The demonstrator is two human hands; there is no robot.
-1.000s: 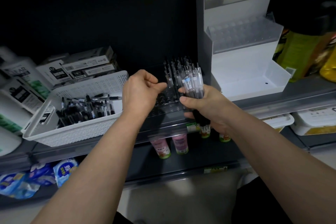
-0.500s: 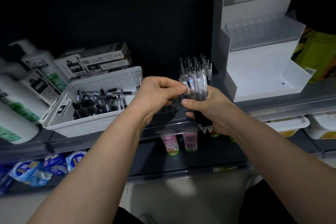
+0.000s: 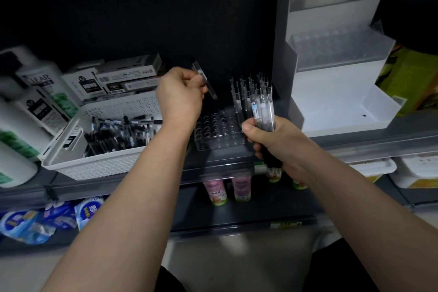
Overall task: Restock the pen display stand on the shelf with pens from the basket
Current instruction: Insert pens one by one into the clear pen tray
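A clear pen display stand (image 3: pixel 216 133) with rows of round holes sits on the shelf; several pens (image 3: pixel 241 97) stand in its far right holes. My left hand (image 3: pixel 180 95) holds a single pen (image 3: pixel 203 80) tilted above the stand's far left corner. My right hand (image 3: pixel 277 140) grips a bunch of clear pens (image 3: pixel 263 111) upright at the stand's right front edge. A white basket (image 3: pixel 94 163) to the left holds many loose pens (image 3: pixel 118 133).
A tall white tiered display (image 3: pixel 331 73) stands at the right. Pen boxes (image 3: pixel 125 78) and shampoo bottles (image 3: pixel 45 95) fill the left behind the basket. Small bottles (image 3: pixel 227 189) and blue packets (image 3: pixel 47 220) lie on the shelf below, white tubs (image 3: pixel 414 170) at lower right.
My left hand has drawn one pen out of the bunch and lifted it up and left, away from my right hand. The bunch stays in my right hand.
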